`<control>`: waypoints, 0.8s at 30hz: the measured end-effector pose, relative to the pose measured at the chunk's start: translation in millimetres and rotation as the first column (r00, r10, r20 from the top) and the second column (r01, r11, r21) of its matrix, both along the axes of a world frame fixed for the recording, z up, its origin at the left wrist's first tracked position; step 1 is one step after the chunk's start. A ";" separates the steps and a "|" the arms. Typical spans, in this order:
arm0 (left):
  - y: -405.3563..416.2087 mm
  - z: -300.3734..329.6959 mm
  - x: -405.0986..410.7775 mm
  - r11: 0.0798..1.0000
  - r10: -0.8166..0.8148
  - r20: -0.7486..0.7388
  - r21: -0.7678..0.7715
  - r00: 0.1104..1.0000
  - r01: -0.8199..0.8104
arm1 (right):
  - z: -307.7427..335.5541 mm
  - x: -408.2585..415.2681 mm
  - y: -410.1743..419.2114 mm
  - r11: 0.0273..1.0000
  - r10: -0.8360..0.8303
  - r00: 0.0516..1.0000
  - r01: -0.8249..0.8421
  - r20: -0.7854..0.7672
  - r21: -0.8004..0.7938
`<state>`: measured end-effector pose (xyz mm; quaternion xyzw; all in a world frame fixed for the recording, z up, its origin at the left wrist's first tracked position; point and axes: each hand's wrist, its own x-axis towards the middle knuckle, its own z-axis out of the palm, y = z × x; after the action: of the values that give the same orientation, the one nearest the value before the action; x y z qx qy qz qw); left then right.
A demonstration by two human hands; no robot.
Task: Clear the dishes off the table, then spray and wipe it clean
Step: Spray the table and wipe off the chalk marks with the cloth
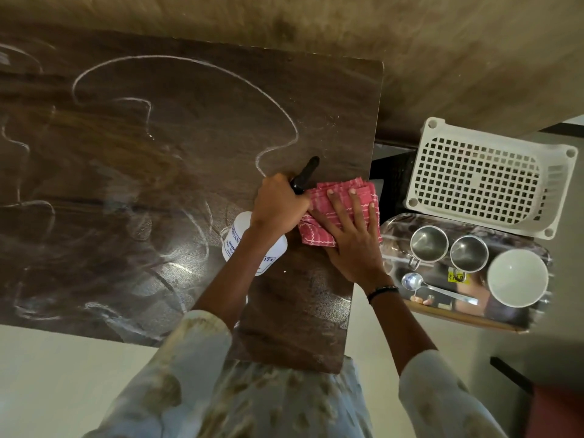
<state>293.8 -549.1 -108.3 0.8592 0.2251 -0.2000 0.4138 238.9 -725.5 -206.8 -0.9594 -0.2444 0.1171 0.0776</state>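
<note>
The spray bottle (pixel 252 245) is white plastic with blue printed lettering and a black trigger head; the left hand (pixel 278 207) curls around its neck and holds it upright on the table (pixel 158 153), the nozzle pointing away from the person. Just to the right of that hand lies the cloth (pixel 335 213), a folded red piece with thin white stripes, and the right hand (pixel 354 235) presses flat on it with fingers straight and spread; the two hands touch at the cloth's near-left edge.

Right of the right hand, off the table's edge, a shiny steel tray (pixel 518 314) holds two steel cups (pixel 428 245) side by side, a white bowl (pixel 517 278) to their right, and a steel spoon (pixel 436 287) lying in front of the cups. Beyond the tray, farther from the hands, a white perforated plastic basket (pixel 486 181) stands turned so that its gridded base shows.

The table is dark brown wood grain, marked with pale curving streaks and smears spreading left of and beyond the left hand. The floor below is pale, and a brownish wall runs behind the table
</note>
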 end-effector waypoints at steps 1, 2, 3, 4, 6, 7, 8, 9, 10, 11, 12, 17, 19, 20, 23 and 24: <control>2.4 -1.4 -0.8 1.000 0.008 0.002 0.003 1.000 -0.008 | 0.1 1.5 0.1 1.000 0.000 1.000 0.000 -0.006 0.001; 5.0 -2.1 -1.3 1.000 0.019 -0.003 0.004 1.000 -0.019 | 0.0 5.3 -0.5 1.000 -0.001 1.000 0.001 -0.009 0.004; 7.7 -2.4 -1.8 1.000 0.028 -0.014 0.006 1.000 -0.028 | 0.0 11.5 -1.9 1.000 -0.003 1.000 0.003 -0.007 0.006; 10.9 -3.0 -2.5 0.999 0.035 -0.026 0.008 0.999 -0.035 | -0.3 20.2 -4.0 1.000 -0.004 1.000 0.004 -0.003 0.008; 18.1 -5.1 -4.4 0.999 0.052 -0.029 0.016 0.998 -0.052 | -2.2 43.8 -8.9 1.000 -0.020 1.000 0.020 0.017 0.014; 21.6 -6.0 -5.3 0.998 0.064 -0.026 0.026 0.998 -0.064 | -3.4 58.3 -9.6 0.999 -0.041 0.999 0.041 0.026 0.020; 24.6 -6.4 -6.4 0.996 0.083 -0.023 0.036 0.996 -0.083 | -3.7 73.6 -7.8 0.997 -0.071 0.997 0.071 0.029 0.029; 28.2 -7.4 -7.3 0.993 0.109 -0.021 0.043 0.994 -0.108 | -4.2 89.6 -1.7 0.994 -0.104 0.994 0.103 0.026 0.037; 31.6 -8.1 -8.3 0.990 0.138 -0.018 0.042 0.990 -0.137 | -4.3 104.7 8.2 0.991 -0.133 0.991 0.132 0.016 0.037; 34.6 -8.2 -9.2 0.985 0.167 -0.011 0.037 0.986 -0.166 | -3.6 117.4 21.5 0.988 -0.153 0.988 0.153 0.001 0.029; 37.3 -7.7 -9.6 0.981 0.191 -0.001 0.032 0.981 -0.191 | -3.1 126.7 36.5 0.987 -0.158 0.987 0.158 -0.009 0.023; 47.7 -3.3 -7.1 0.974 0.224 0.044 0.030 0.974 -0.225 | -8.1 111.2 90.3 0.997 0.026 0.999 -0.029 0.039 0.070; 51.0 -2.6 -4.5 0.972 0.234 0.028 0.013 0.972 -0.234 | -8.6 84.3 83.4 0.990 0.113 0.992 -0.117 0.047 0.075; 52.3 -1.7 -3.2 0.971 0.239 0.023 0.009 0.971 -0.239 | -7.9 73.3 72.5 0.986 0.148 0.988 -0.150 0.046 0.068; 54.9 -2.1 1.6 0.971 0.239 0.036 0.016 0.970 -0.240 | -5.4 59.6 24.0 0.985 0.171 0.983 -0.172 0.071 0.014; 55.1 -2.4 3.4 0.972 0.233 0.035 0.019 0.972 -0.234 | -5.0 63.4 9.2 0.989 0.144 0.987 -0.144 0.071 0.007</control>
<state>297.2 -494.1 -110.7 0.8345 0.3201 -0.1333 0.4282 302.3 -716.3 -211.8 -0.9423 -0.3164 0.0871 0.0660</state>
